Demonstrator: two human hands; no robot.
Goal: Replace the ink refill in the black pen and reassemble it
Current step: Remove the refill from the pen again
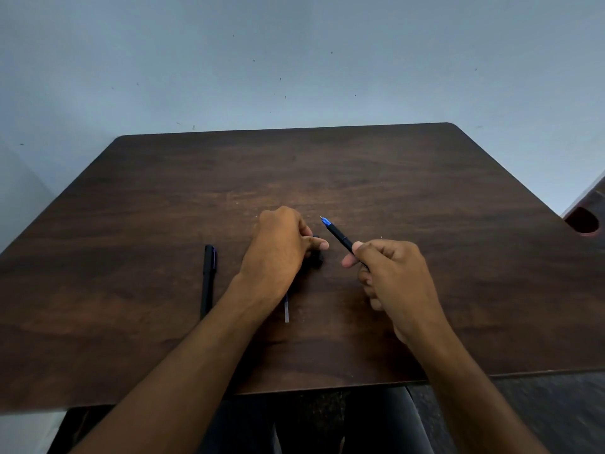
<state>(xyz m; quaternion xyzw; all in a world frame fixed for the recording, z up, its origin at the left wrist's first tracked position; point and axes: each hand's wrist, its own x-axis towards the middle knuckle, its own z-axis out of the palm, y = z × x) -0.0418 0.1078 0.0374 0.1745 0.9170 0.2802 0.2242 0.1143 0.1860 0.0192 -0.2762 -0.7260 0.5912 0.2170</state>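
Observation:
My right hand (pixel 393 276) grips a black pen (pixel 337 234) with a blue tip, its point aimed up and to the left above the table. My left hand (pixel 281 247) is beside it, fingers curled over a small black part (pixel 316 257), likely the pen cap, that sits on the wood; thumb and forefinger pinch it. A thin clear refill (pixel 286 311) lies on the table under my left wrist, partly hidden. A second capped black pen (pixel 208 280) lies to the left of my left forearm.
The dark wooden table (pixel 425 191) stands against a pale blue wall. A dark red object (pixel 582 221) shows at the right edge beyond the table. My lap is visible below the table's front edge.

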